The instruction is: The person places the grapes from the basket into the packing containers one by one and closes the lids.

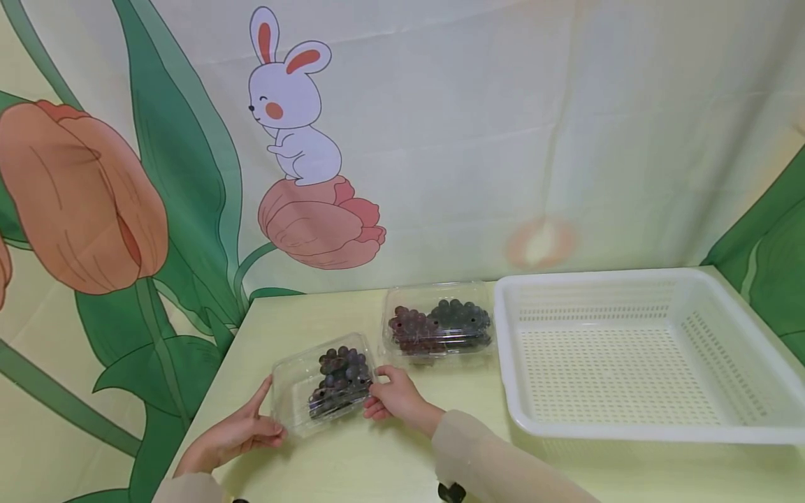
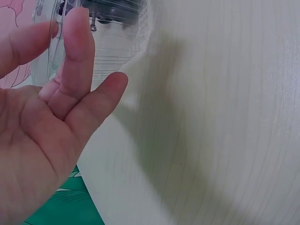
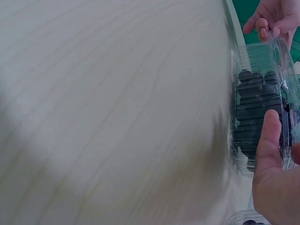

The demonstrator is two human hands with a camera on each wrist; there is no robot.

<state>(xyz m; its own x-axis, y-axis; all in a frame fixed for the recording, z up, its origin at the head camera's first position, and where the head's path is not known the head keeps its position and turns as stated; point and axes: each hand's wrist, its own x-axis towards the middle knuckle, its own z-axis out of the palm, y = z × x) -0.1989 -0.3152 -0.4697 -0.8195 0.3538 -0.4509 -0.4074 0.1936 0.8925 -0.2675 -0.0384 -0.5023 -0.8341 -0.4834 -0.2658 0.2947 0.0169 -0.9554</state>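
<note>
A clear plastic clamshell box (image 1: 291, 391) with a bunch of dark grapes (image 1: 339, 374) inside is held between both hands over the near left of the table. My left hand (image 1: 242, 429) pinches the box's left end by its rim, the index finger reaching up along the side. At the other end, my right hand (image 1: 402, 398) grips the corner; in the right wrist view its thumb (image 3: 269, 136) lies against the ribbed wall. The box sits slightly turned, its right end farther back. Its lid looks closed over the grapes.
Behind it stands a second clear clamshell box (image 1: 440, 286) holding reddish grapes (image 1: 410, 328) and dark grapes (image 1: 459, 320). A large white slotted plastic basket (image 1: 505, 356) fills the table's right side. A printed cloth (image 1: 453, 154) with a rabbit and tulips hangs behind the pale table (image 1: 314, 313).
</note>
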